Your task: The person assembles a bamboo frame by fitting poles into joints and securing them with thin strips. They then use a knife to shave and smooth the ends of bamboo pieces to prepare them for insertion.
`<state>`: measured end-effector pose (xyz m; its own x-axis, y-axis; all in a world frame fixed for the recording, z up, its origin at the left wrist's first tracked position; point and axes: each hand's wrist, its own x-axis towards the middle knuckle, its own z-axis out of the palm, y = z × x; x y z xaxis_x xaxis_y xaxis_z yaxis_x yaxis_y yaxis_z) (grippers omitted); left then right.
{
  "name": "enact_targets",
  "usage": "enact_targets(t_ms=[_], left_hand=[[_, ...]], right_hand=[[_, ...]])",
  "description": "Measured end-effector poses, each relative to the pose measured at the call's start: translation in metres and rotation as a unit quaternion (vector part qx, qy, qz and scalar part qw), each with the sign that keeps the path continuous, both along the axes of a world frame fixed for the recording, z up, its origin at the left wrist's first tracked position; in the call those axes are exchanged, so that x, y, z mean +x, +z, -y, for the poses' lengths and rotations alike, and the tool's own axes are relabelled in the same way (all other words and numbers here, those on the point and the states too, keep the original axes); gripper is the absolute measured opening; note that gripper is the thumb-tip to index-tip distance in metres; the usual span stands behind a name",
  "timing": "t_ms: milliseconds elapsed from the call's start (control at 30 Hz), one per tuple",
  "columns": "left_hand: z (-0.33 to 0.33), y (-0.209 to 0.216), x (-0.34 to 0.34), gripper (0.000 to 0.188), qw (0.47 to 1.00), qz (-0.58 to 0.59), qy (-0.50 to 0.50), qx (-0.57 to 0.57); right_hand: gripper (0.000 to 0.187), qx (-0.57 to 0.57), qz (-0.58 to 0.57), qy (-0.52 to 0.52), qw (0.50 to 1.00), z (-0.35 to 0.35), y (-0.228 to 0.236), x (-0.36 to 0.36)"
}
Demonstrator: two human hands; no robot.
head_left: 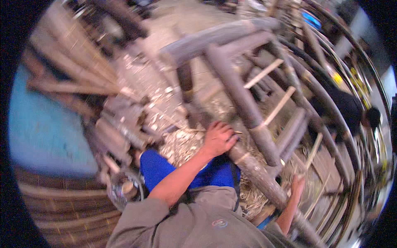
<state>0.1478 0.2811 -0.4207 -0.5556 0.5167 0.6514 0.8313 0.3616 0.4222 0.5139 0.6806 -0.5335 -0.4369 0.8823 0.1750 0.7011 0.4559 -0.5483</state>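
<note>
A frame of thick, bark-brown round logs (237,84) stands in front of me, tilted across the view. My left hand (220,138) lies over its nearest log (258,170), fingers curled around it. Something small and dark shows by those fingertips, too blurred to name. Farther right, beyond the same log, my right hand (298,184) is raised beside a thin pale wooden strip (315,149). Motion blur hides its fingers, so I cannot tell whether it grips the strip. More pale strips (279,106) cross between the logs of the frame.
Wood chips (184,142) cover the floor around my blue-clad legs (159,167). Cut logs (113,134) and long boards (74,53) pile up at left, by a blue surface (45,124). A clear round container (126,191) sits near my left side. Curved poles (331,99) stand at right.
</note>
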Motion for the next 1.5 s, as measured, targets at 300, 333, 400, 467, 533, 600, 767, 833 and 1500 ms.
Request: enact_targets(t_ms=[300,333,400,467,533,600,767,833,1500], left_hand=[[0.018,-0.017,0.006,0.025,1.000,0.028,0.009,0.009],[0.014,-0.018,0.005,0.026,1.000,0.020,0.008,0.008],[0.008,-0.018,0.005,0.026,1.000,0.015,0.010,0.023],[0.006,-0.022,0.004,0.029,0.999,0.015,0.009,0.031],[0.007,-0.018,0.005,0.030,1.000,0.023,0.009,0.012],[0.012,-0.022,0.006,0.032,0.999,0.040,0.010,0.006],[0.011,-0.024,0.008,0.031,0.999,0.042,-0.004,-0.015],[0.017,-0.027,0.010,0.032,0.999,0.032,-0.013,0.002],[0.014,-0.036,0.027,0.035,0.998,0.036,0.051,-0.006]], right_hand=[[0.073,-0.025,0.088,-0.021,0.996,0.053,0.066,-0.048],[0.072,0.039,0.086,-0.003,0.995,0.038,0.056,-0.034],[0.073,0.131,0.110,-0.006,0.985,0.024,0.054,-0.034],[0.075,0.191,0.158,-0.044,0.968,0.024,0.061,-0.041],[0.075,0.206,0.088,0.004,0.975,0.049,0.075,-0.069],[0.076,0.151,0.106,-0.040,0.982,0.126,0.122,-0.124],[0.075,0.261,-0.059,0.184,0.946,0.188,0.182,-0.201],[0.070,0.238,-0.084,0.251,0.935,0.195,0.189,-0.236],[0.073,-0.023,0.007,0.407,0.913,0.192,0.177,-0.266]])
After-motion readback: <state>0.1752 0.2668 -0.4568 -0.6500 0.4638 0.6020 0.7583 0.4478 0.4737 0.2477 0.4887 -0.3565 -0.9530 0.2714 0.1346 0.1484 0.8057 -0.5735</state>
